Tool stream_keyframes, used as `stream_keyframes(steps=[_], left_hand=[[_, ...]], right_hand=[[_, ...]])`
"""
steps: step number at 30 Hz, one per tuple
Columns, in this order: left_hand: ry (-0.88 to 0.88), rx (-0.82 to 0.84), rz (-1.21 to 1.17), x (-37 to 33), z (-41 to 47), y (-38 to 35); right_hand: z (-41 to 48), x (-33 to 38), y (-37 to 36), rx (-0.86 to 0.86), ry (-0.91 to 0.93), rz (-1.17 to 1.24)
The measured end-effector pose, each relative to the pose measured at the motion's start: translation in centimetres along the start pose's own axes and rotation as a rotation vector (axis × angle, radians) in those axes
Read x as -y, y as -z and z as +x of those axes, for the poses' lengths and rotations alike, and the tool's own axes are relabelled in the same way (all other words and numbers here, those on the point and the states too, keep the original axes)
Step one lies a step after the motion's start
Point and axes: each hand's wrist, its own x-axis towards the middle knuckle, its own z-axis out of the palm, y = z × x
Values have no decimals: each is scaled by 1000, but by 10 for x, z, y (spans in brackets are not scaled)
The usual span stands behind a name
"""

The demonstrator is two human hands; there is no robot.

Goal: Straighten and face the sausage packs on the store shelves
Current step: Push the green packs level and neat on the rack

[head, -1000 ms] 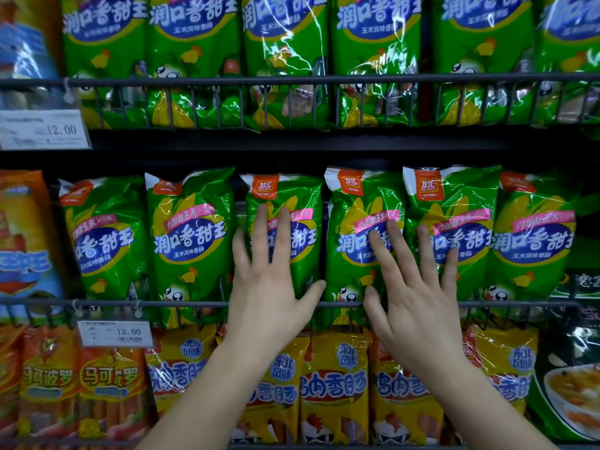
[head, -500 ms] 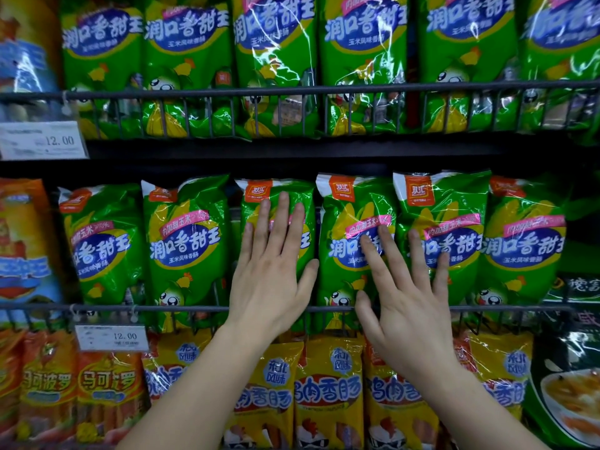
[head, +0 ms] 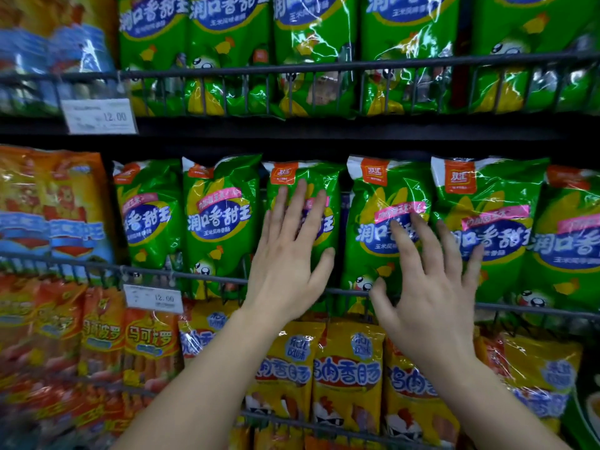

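The store shelves (head: 324, 131) fill the whole frame as three dark tiers, each packed to the front. Across the top of the frame stands a row of upper green packs (head: 227, 43), glossy and upright behind their wire guard. The middle tier carries the green sausage packs (head: 220, 222) that the task concerns, six showing side by side from left of centre to the right edge, all label-forward, some leaning a little. To their left, at the frame's left edge, sit orange-and-blue packs (head: 48, 206), blurred. Along the bottom run yellow packs (head: 347, 368) at centre and right, and orange packs (head: 149, 339) at lower left.

In the middle of the frame, the third pack (head: 324, 180) is set slightly back from its neighbours. The fourth pack (head: 383, 190) and the fifth pack (head: 487, 196) stand just right of it, touching each other.

Both hands are spread flat and grip nothing. The left hand (head: 285, 264) presses its palm and straight fingers on the third pack's face. The right hand (head: 431, 287), just beside it and apart from it, has its fingers fanned, the first ones on the fourth pack and the outer ones over the edge of the fifth.

A wire rail (head: 194, 276) crosses in front of the middle tier's lower edge, passing behind both hands. A lower price tag (head: 154, 298) hangs from it at left, reading 12.00; an upper price tag (head: 99, 115) sits at upper left with the same figure.
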Motion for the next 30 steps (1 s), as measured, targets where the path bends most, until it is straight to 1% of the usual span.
stream_keyframes(steps=[3, 8, 11, 15, 18, 21, 23, 25, 28, 30], left_hand=[[17, -29, -26, 14, -19, 7], [24, -179, 76, 57, -42, 22], [74, -221, 124, 88, -51, 31], [106, -199, 149, 139, -61, 47], [76, -200, 191, 178, -63, 60], [-4, -220, 169, 204, -63, 67], [12, -232, 100, 214, -62, 70], [47, -198, 48, 221, -58, 74], [-17, -110, 27, 228, -49, 77], [-37, -56, 5, 231, -43, 77]], right_hand=[[-5, 10, -3, -48, 6, 60], [-17, 46, -10, -83, 90, 147], [-19, 78, -19, -83, 141, 209], [-15, 133, -38, -63, 190, 260], [-2, 174, -51, -56, 205, 277], [13, 206, -62, -53, 167, 243], [19, 219, -67, -31, 115, 184], [23, 230, -73, -32, 78, 147], [28, 244, -77, -48, 15, 151], [32, 250, -78, -26, -20, 159]])
